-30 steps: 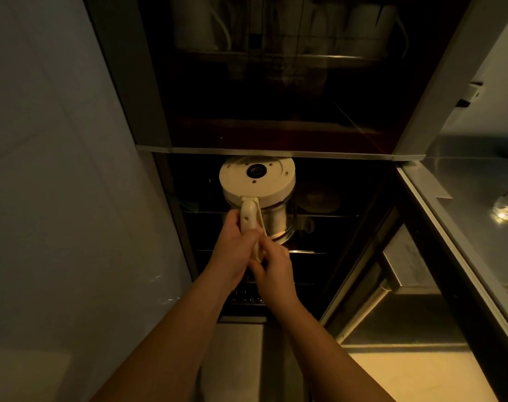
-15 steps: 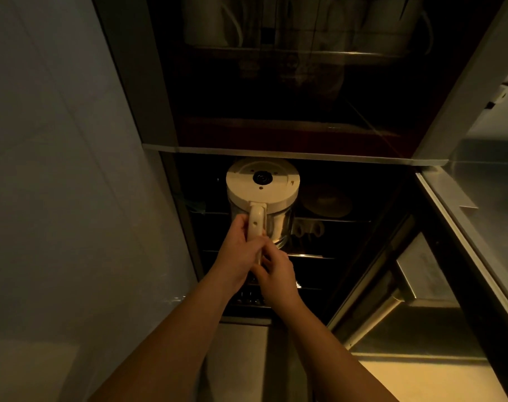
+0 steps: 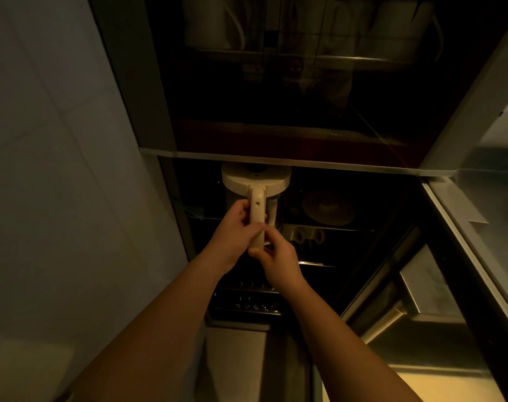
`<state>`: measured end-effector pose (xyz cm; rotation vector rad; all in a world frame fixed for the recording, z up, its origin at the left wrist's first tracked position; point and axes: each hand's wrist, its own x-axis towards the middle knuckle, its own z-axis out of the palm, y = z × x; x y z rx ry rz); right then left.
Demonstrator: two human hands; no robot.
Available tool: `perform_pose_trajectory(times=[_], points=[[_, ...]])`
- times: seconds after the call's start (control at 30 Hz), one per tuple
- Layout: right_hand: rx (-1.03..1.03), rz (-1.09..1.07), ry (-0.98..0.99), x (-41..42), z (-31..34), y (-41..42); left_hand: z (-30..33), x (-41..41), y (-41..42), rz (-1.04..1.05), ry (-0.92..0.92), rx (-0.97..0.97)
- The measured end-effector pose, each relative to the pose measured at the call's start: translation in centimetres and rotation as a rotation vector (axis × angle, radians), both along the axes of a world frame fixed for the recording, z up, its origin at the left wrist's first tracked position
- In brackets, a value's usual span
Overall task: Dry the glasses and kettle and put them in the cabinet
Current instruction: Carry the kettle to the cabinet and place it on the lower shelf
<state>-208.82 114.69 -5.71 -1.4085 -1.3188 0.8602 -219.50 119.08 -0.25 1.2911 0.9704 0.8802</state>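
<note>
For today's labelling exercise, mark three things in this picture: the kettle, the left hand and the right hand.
kettle (image 3: 256,179): head view, on the cream base that faces the camera.
left hand (image 3: 232,227): head view, on the back of the hand gripping the handle.
right hand (image 3: 279,256): head view, on the back of the hand at the handle's lower end.

Round dish (image 3: 328,211) right beside kettle (image 3: 255,181)

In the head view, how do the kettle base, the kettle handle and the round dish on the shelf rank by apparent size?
1. kettle base, largest.
2. round dish, darker and farther back, so unsure.
3. kettle handle, narrowest, gripped by left hand and right hand.
</note>
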Motion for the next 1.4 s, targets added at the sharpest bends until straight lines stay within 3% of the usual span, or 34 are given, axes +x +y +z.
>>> perform_pose_trajectory(times=[0.2,0.6,1.03,1.23,1.4], points=[[-0.044,0.008,-0.02,1.2,0.7,1.3,-0.5,-0.2,1.2,0.061,0.19,0.169],[-0.063,0.008,-0.078,1.7,2.6,3.7,-1.7,0.1,2.0,0.173,0.102,0.132],[-0.013,-0.147,-0.036,1.6,1.8,4.7,-2.5,2.0,3.3,0.234,0.097,0.149],[-0.02,-0.307,-0.169,2.8,1.0,4.9,-3.4,3.5,2.5,0.132,0.066,0.103],[0.022,-0.378,-0.039,3.3,-0.3,2.9,-3.9,4.8,2.1,0.004,0.022,0.033]])
